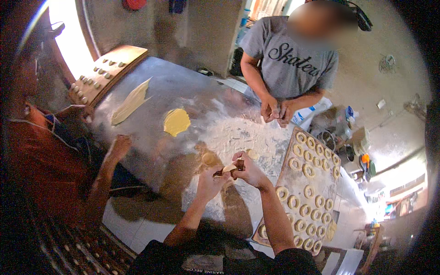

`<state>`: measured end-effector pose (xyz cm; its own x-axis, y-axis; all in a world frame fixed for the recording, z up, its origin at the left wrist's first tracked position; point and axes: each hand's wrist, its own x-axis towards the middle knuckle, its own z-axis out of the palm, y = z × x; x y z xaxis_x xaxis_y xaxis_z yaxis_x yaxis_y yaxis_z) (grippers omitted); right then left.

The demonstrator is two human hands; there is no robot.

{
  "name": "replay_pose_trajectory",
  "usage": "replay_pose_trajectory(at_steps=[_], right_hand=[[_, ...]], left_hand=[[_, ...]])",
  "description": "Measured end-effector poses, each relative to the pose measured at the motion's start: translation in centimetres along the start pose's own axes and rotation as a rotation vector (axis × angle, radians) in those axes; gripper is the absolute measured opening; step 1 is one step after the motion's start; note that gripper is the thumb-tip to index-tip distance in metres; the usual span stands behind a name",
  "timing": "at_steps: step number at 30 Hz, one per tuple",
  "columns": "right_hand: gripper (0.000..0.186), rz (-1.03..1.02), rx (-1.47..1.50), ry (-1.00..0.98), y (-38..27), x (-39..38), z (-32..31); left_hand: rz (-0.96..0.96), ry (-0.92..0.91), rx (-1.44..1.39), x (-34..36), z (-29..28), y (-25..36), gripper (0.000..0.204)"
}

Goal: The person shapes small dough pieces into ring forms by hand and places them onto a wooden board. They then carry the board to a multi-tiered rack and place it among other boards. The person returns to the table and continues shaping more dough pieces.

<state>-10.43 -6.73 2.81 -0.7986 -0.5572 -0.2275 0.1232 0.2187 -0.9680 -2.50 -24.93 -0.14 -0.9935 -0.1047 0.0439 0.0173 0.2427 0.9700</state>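
My left hand (211, 178) and my right hand (247, 170) are closed around a small pale piece of dough (229, 168), held between their fingertips over the metal table (142, 78). Beneath and beyond them is a wide patch of white flour (238, 135), with a small round dough piece (208, 159) just above my left hand and another (252, 153) beside my right. Farther back lie a round yellow mass (177, 122) and a long pale-yellow smear (130, 103).
A board (294, 178) holding several dough rings stands at the right. A wooden board (114, 75) with small dough pieces is back left. A co-worker in grey (275, 68) works opposite, hands together; another in orange (64, 169) reaches in from the left. Pots (327, 142) are beyond.
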Motion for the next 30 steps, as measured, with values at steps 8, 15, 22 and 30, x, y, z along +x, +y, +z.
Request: replay_pose_trajectory(at_steps=[8, 15, 22, 30], right_hand=[[0.048, -0.221, -0.003, 0.265, 2.7, 1.0, 2.6], [0.039, -0.067, 0.057, 0.249, 2.6, -4.0, -0.8], [0.062, -0.228, 0.361, 0.356, 2.8, -8.9, -3.3], [0.060, -0.429, -0.179, 0.608, 6.6, -15.4, -11.2]], left_hand=[[0.366, 0.166, 0.259, 2.4, 1.9, 0.9, 0.051], [0.162, 0.001, -0.457, 1.4, 6.9, -1.3, 0.049], [0.716, 0.297, 0.388, 1.0, 14.3, -2.0, 0.033], [0.289, -0.054, 0.141, -1.5, 23.8, 6.4, 0.024]])
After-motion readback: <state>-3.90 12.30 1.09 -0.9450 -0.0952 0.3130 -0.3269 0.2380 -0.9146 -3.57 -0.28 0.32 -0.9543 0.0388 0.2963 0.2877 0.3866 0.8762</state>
